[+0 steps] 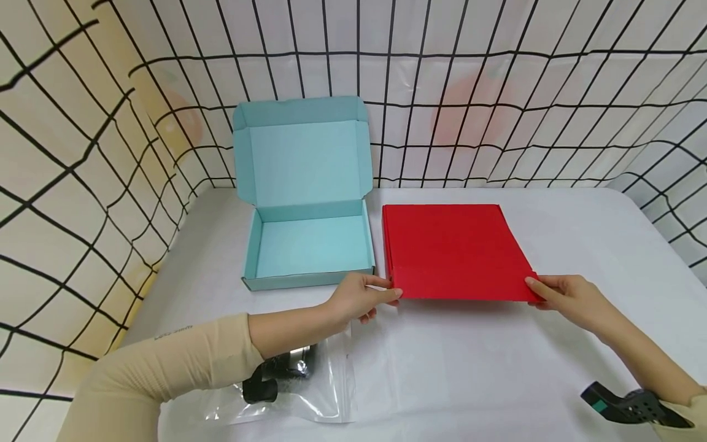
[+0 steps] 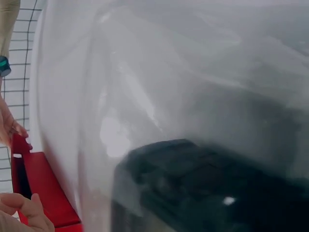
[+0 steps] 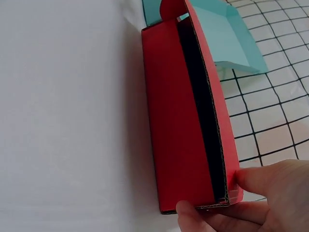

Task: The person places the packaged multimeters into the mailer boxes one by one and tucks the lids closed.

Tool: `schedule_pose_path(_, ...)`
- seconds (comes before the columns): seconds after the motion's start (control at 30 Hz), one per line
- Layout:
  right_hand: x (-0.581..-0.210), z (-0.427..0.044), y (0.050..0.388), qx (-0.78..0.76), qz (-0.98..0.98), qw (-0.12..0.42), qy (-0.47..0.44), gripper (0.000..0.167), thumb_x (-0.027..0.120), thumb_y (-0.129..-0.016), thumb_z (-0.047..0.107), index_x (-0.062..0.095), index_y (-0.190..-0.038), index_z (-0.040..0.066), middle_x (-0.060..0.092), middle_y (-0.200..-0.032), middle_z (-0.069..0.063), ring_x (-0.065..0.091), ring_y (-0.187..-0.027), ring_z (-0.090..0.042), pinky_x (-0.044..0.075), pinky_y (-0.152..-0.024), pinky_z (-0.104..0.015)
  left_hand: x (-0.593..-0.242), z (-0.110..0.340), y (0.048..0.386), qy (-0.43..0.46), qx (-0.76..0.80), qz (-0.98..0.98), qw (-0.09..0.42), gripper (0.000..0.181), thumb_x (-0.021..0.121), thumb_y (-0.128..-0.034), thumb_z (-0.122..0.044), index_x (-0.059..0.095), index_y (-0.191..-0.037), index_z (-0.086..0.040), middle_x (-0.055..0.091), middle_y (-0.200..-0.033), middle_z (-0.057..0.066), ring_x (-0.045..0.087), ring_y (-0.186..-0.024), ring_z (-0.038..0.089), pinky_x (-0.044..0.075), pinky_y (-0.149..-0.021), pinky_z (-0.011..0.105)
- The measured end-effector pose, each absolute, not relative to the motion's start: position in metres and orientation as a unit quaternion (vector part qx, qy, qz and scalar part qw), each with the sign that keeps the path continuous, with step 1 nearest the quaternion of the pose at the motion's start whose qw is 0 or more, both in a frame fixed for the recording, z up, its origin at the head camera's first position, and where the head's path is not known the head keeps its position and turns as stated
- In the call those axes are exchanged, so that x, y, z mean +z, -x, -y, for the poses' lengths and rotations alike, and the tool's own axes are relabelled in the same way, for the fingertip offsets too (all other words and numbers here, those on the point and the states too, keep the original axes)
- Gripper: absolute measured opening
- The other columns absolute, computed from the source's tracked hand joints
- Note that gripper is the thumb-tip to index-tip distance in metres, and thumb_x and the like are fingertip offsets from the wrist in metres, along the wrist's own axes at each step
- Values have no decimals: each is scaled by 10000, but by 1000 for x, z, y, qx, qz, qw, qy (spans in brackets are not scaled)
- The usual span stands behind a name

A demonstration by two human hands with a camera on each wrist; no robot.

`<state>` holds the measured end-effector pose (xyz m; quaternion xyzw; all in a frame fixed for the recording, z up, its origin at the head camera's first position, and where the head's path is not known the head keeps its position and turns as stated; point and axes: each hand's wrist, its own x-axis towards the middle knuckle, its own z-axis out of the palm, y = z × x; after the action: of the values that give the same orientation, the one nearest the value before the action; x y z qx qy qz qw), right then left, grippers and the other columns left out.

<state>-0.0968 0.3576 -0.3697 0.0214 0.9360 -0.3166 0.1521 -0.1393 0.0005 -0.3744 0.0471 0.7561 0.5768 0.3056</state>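
Observation:
A flat red cardboard box (image 1: 455, 252) lies right of a light blue box (image 1: 309, 245) whose lid stands raised. At the red box's near left corner, the left hand (image 1: 359, 298) pinches the edge between thumb and fingers. The right hand (image 1: 574, 301) grips the near right corner, thumb on top. In the right wrist view the red box (image 3: 178, 116) shows a dark gap between its lid and front wall, with the right hand (image 3: 260, 198) at the corner. The left wrist view shows the red box (image 2: 50, 188) beside the left hand (image 2: 24, 212).
A clear plastic bag (image 1: 326, 393) with black items lies at the near left, under the left forearm. Black wire grid (image 1: 409, 147) stands behind the white table (image 1: 469, 380) and along both sides. A dark device (image 1: 635, 405) is on the right wrist.

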Motion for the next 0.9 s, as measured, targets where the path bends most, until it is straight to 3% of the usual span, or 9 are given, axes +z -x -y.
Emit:
schedule_pose_path(0.23,-381,-361,93,-283,-951,124,7,559,427,-978,299,418,-1257,-186,646,-1011,-260,644,-845,-317,506,-690,-435,-383,-1,150,-113,494,-810,294,381,681,-832,-293,576,-1115,-61,582,-759,21,302,-420,107,263,-382,202)
schedule_pose_path(0.4,-388,-361,90,-271,-957,100,6,555,435,-975,296,423,-1254,-184,625,-1034,-299,628,-872,-365,503,-653,-354,-386,-3,157,-165,443,-839,270,325,699,-816,-290,562,-1016,-72,603,-799,-8,434,-521,103,349,-436,199)
schedule_pose_path(0.57,-395,-360,86,-269,-961,66,9,547,444,-974,289,436,-1241,-189,572,-1105,-347,555,-993,-487,526,-702,-456,-391,-4,159,-211,402,-860,234,248,706,-812,-282,567,-879,-87,580,-705,-24,526,-634,93,425,-547,199)
schedule_pose_path(0.73,-400,-357,84,-257,-965,-34,29,526,574,-914,236,450,-1281,-119,568,-1116,-341,599,-919,-465,543,-657,-442,-388,-1,158,-297,327,-886,144,198,698,-819,-279,577,-734,-147,552,-624,-63,491,-578,57,399,-527,177)
schedule_pose_path(0.8,-399,-356,84,-249,-964,-88,45,558,649,-862,198,447,-1312,-63,560,-1147,-321,607,-901,-440,532,-658,-460,-383,0,158,-329,307,-888,90,153,688,-829,-265,603,-783,-146,586,-709,-46,511,-612,72,419,-549,180)
schedule_pose_path(0.9,-394,-354,87,-235,-960,-134,73,635,717,-797,154,439,-1348,3,509,-1254,-282,550,-1031,-440,465,-748,-538,-374,-1,164,-370,272,-888,20,189,639,-866,-236,642,-1025,-134,626,-1046,2,593,-887,121,502,-708,214)
